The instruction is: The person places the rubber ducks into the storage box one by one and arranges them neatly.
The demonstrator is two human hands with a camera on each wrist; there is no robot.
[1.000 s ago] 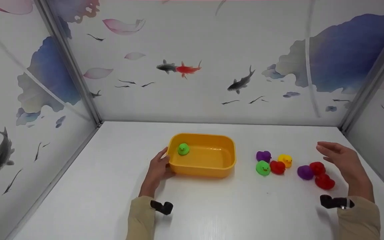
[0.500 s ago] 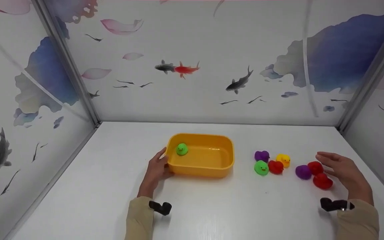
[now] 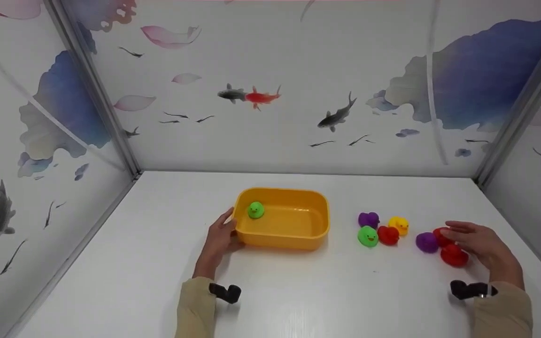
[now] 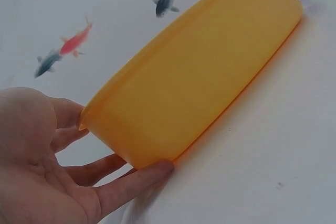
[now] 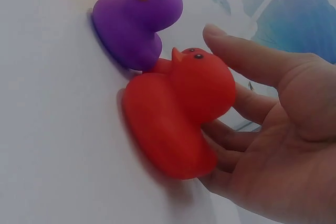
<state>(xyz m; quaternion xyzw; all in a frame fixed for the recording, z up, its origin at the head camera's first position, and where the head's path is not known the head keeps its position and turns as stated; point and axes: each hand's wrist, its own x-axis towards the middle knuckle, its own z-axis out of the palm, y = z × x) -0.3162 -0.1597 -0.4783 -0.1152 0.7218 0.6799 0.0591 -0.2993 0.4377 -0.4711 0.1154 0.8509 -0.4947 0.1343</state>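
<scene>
My left hand (image 3: pixel 219 239) rests against the left end of a yellow-orange plastic bin (image 3: pixel 282 240), its fingers extended. In the left wrist view those fingers (image 4: pixel 131 184) touch the bin's end wall and lower corner. A green rubber duck (image 3: pixel 255 210) sits inside the bin at the left. At the right, my right hand (image 3: pixel 484 244) hovers around two red ducks, thumb and fingers apart. The right wrist view has the nearer red duck (image 5: pixel 168 124) in front of the fingers, partly hiding the other; whether they touch is unclear. A purple duck (image 5: pixel 134 22) stands beside them.
Between the bin and my right hand lies another cluster: a purple duck (image 3: pixel 368 219), a green duck (image 3: pixel 368 236), a red duck (image 3: pixel 388 235) and a yellow duck (image 3: pixel 398 225). White panels printed with fish enclose the white table (image 3: pixel 308 291) at the back and sides.
My right hand has come down and slightly forward over the red ducks, now covering part of the farther one. My left hand and the bin keep their places.
</scene>
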